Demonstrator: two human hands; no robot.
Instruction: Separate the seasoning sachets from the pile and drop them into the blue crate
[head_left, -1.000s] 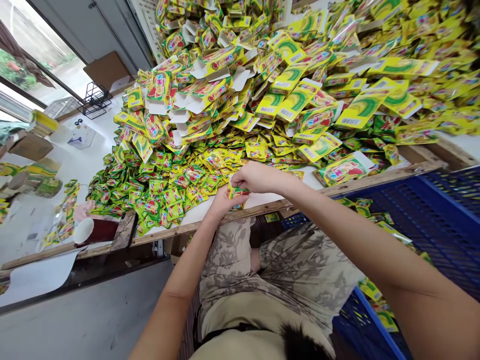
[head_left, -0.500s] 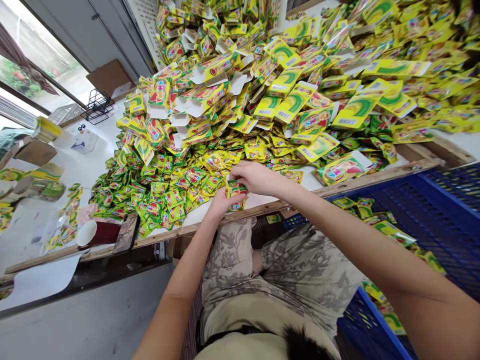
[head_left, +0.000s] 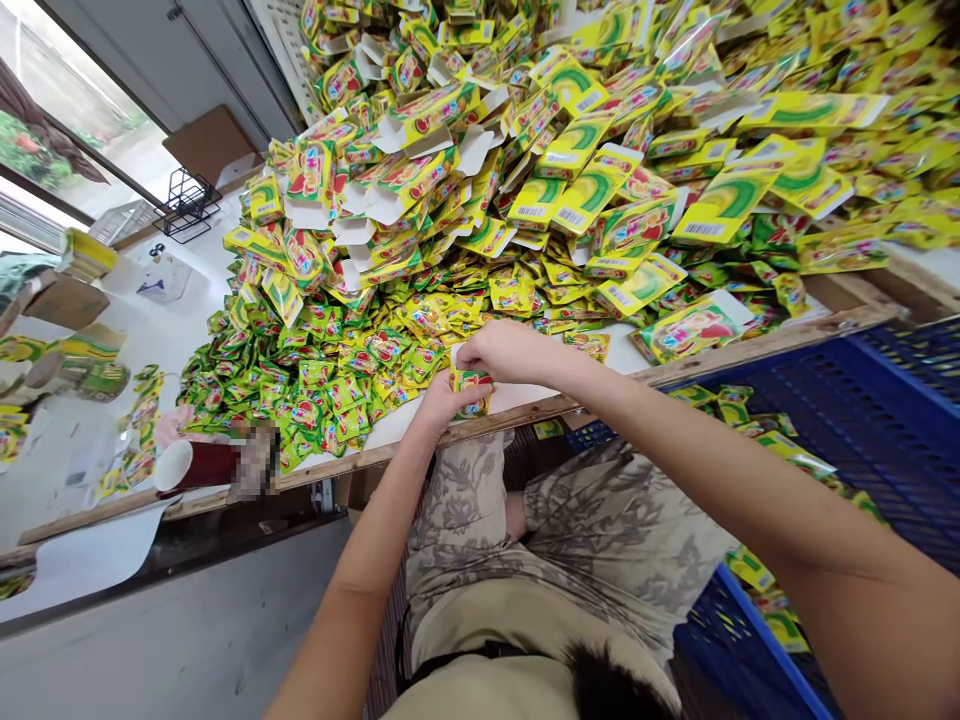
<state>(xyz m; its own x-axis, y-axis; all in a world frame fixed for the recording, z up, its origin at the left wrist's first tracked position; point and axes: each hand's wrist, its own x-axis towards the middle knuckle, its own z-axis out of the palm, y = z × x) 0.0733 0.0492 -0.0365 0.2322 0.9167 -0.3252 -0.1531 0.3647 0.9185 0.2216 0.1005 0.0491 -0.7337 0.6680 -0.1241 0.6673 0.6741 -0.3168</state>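
Near the table's front edge, my left hand (head_left: 442, 403) grips a small printed carton (head_left: 471, 402) in green, yellow and red, its thumb across the front. My right hand (head_left: 511, 352) is curled over the carton's upper end, fingers bent down at the opening beside a raised white flap. What those fingers pinch, if anything, is hidden. Left of the hands lies a heap of green sachets (head_left: 319, 405), with yellow sachets (head_left: 431, 315) just behind. Farther back are piled yellow-green cartons (head_left: 581, 195), several with white flaps open. One carton (head_left: 694, 328) lies to the right near the edge.
A wooden strip (head_left: 532, 412) runs along the table's front. To the left are a dark red cup (head_left: 199, 467), a black wire rack (head_left: 187, 205) and a cardboard box (head_left: 64, 300). Blue crates (head_left: 825, 380) with packets stand below on the right.
My right hand has shifted slightly left and down over the carton's opening. The left hand keeps its hold on the carton. The view has moved slightly.
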